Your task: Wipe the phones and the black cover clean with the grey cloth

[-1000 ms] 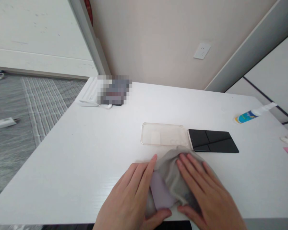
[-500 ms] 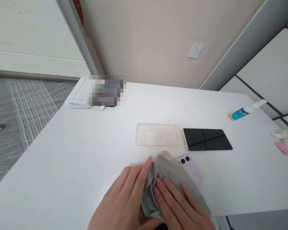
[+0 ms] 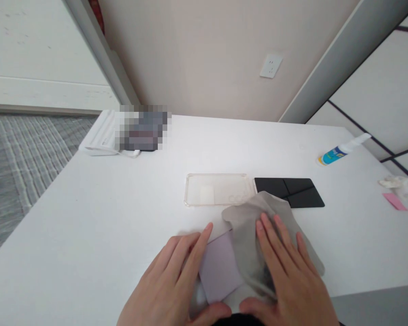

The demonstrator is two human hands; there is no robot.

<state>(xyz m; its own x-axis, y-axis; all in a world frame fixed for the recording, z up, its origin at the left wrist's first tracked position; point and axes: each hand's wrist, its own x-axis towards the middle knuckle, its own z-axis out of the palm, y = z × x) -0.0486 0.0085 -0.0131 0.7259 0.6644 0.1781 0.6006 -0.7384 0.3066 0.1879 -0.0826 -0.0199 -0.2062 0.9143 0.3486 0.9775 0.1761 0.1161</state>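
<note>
My left hand (image 3: 173, 280) grips the left end of a lilac phone (image 3: 221, 267), index finger along its far edge and thumb at the near side. A grey cloth (image 3: 245, 226) drapes over the phone's right part and hides its camera end. My right hand (image 3: 289, 271) keeps hold of the cloth, its long fingers stretched over the fabric and its thumb low at the near edge. Beyond the hands lies a clear phone case (image 3: 219, 189). Beside it rests a black-screened phone (image 3: 299, 190), whose near left corner the cloth overlaps.
On the white table (image 3: 122, 226), a white face mask (image 3: 98, 136) and a blurred-out dark item (image 3: 146, 131) lie back left. At the right are a blue-labelled white bottle (image 3: 340, 151), a crumpled tissue (image 3: 397, 183) and a pink slip (image 3: 394, 201). The wall has a socket (image 3: 271, 66).
My right hand has slid away and to the right with the grey cloth. More of the lilac back shows between my hands, and the camera end is now covered. My left hand stays nearly in place.
</note>
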